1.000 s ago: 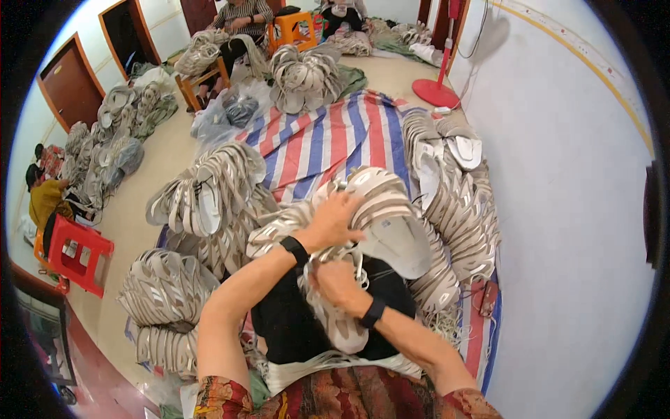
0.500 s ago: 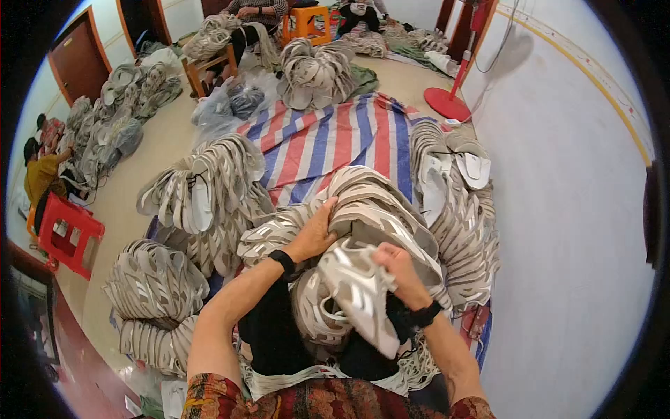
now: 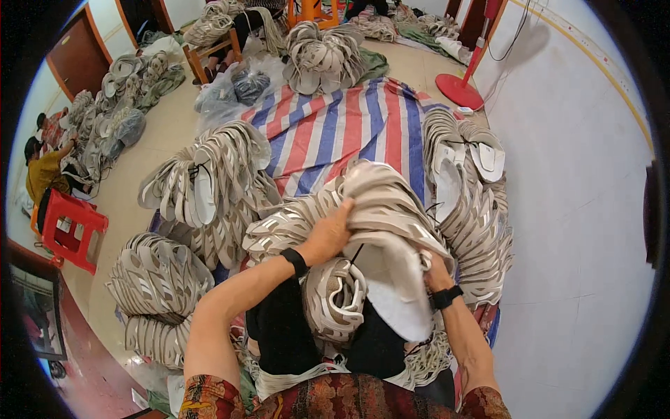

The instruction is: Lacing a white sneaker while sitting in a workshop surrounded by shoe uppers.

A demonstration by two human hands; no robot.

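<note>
Bundle of grey-white shoe uppers (image 3: pixel 391 230), lap-level, long axis running away from person. Left hand (image 3: pixel 331 234) clasps its near-left edge; right hand (image 3: pixel 434 269) under right side, grip hidden.

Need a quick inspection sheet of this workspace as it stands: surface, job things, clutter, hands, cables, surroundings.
Surface: striped tarp on a tiled floor.
Job's things: bundle of beige shoe uppers on the lap.
Clutter: tied upper stacks, clear bags.
Hands: left hand grips the bundle top; right hand under it, mostly hidden.
Cables: fan cord on the wall.
Surroundings: red fan base, red stool, seated person.
</note>
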